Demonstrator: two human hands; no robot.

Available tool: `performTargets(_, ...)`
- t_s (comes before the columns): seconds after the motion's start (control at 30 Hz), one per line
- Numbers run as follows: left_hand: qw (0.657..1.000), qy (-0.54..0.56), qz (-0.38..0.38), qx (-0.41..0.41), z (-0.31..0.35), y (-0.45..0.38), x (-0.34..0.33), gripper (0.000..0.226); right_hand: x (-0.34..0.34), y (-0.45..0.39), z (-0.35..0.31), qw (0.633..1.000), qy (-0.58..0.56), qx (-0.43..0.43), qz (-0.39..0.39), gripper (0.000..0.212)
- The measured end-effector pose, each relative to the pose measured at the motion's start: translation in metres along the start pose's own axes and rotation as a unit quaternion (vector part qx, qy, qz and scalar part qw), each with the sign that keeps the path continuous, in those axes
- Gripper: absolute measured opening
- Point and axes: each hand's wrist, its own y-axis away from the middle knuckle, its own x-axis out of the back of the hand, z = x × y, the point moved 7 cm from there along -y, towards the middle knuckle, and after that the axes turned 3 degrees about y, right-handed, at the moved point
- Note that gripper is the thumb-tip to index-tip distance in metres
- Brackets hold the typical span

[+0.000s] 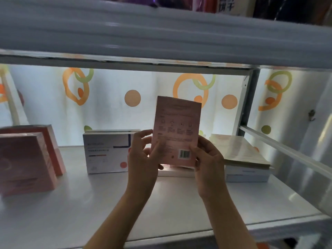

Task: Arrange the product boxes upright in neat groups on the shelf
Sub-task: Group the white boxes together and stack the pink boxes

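Pink box (177, 133), held upright above the shelf (107, 203) mid-span; left hand (143, 159) and right hand (208, 162) each grip a lower edge. Risk: tall, thin box may topple against the white box (107, 151) once released.

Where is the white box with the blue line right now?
In the head view, the white box stands on the shelf left of centre, just left of the left hand, right of the pink boxes.

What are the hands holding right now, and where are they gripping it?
Both hands hold one pink box upright: the left hand grips its lower left edge, the right hand its lower right edge near the barcode.
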Motion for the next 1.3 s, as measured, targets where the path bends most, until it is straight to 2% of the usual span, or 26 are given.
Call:
performTargets(0.1,0.996,-0.085,-0.005,-0.028,0.011,0.000,0.015,0.024,-0.006,0.015,-0.002,1.000,-0.017,-0.005,-0.024,0.025)
performTargets(0.17,0.989,-0.136,-0.007,-0.050,0.025,0.006,0.023,0.027,-0.016,0.025,-0.006,0.998,-0.032,-0.009,-0.057,0.028)
performTargets(0.3,0.961,-0.231,0.027,-0.153,0.057,0.032,0.040,0.056,-0.051,0.047,-0.018,0.988,-0.032,-0.005,-0.153,0.043)
performTargets(0.4,0.950,-0.237,0.032,-0.202,0.065,0.036,0.060,0.048,-0.081,0.062,-0.028,0.978,-0.043,0.008,-0.203,0.031)
performTargets(0.47,0.971,-0.177,0.009,-0.158,0.065,0.032,0.078,0.045,-0.100,0.069,-0.033,0.972,-0.060,0.012,-0.225,0.016)
performTargets(0.57,0.996,-0.066,-0.040,-0.046,0.061,0.030,0.099,0.032,-0.128,0.083,-0.039,0.958,-0.060,0.029,-0.279,0.023)
performTargets(0.63,0.997,-0.028,-0.061,-0.028,0.064,0.032,0.114,0.042,-0.146,0.090,-0.042,0.955,-0.022,0.061,-0.288,0.018)
performTargets(0.7,0.997,-0.037,-0.060,-0.023,0.066,0.036,0.127,0.053,-0.161,0.094,-0.040,0.960,0.034,0.099,-0.259,0.020)
performTargets(0.8,0.998,-0.063,0.007,0.001,0.062,0.042,0.159,0.033,-0.183,0.104,-0.030,0.964,0.112,0.145,-0.192,0.026)
performTargets(0.87,0.996,-0.061,0.059,0.013,0.059,0.045,0.184,0.020,-0.197,0.113,-0.016,0.962,0.153,0.139,-0.179,0.044)
performTargets(0.93,0.996,-0.032,0.082,0.029,0.055,0.048,0.205,0.020,-0.211,0.118,-0.003,0.960,0.164,0.102,-0.204,0.062)
performTargets(1.03,0.996,-0.018,0.079,0.030,0.041,0.052,0.232,0.033,-0.234,0.124,0.013,0.945,0.118,0.071,-0.296,0.051)
performTargets(1.13,0.993,-0.087,0.079,0.029,0.029,0.055,0.258,0.042,-0.249,0.130,0.023,0.934,0.117,0.064,-0.330,0.041)
performTargets(1.23,0.985,-0.140,0.099,0.021,0.026,0.054,0.280,0.016,-0.259,0.134,0.032,0.933,0.129,0.083,-0.327,0.028)
performTargets(1.3,0.974,-0.193,0.114,0.016,0.026,0.052,0.296,0.012,-0.264,0.136,0.040,0.934,0.150,0.089,-0.312,0.026)
